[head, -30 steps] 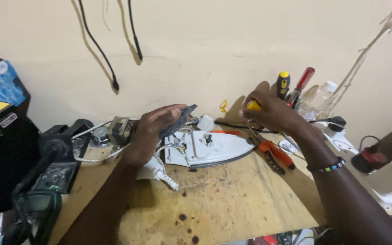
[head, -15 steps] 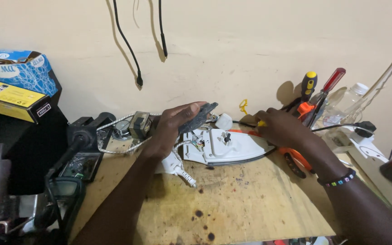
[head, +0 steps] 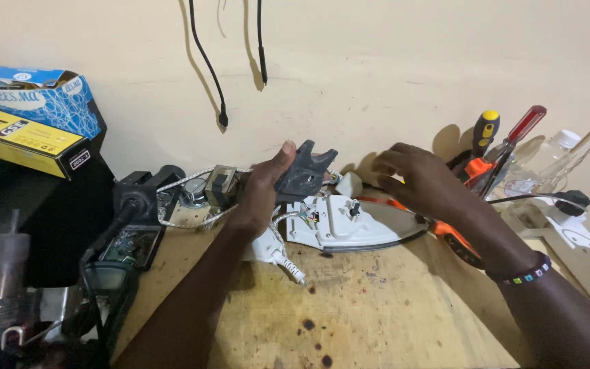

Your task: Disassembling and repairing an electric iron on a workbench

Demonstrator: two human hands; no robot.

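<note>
The fingers (head: 278, 164) of the left hand (head: 257, 195) pinch the dark grey plastic cover (head: 303, 174) just above the opened white iron (head: 349, 222) on the bench (head: 390, 314) — best kept level there — while the right hand (head: 421, 181) hovers spread, holding nothing.

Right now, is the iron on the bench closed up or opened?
Opened. The iron lies with its white body uncovered, inner wiring and parts exposed, while the left hand holds a dark cover piece lifted above it.
</note>
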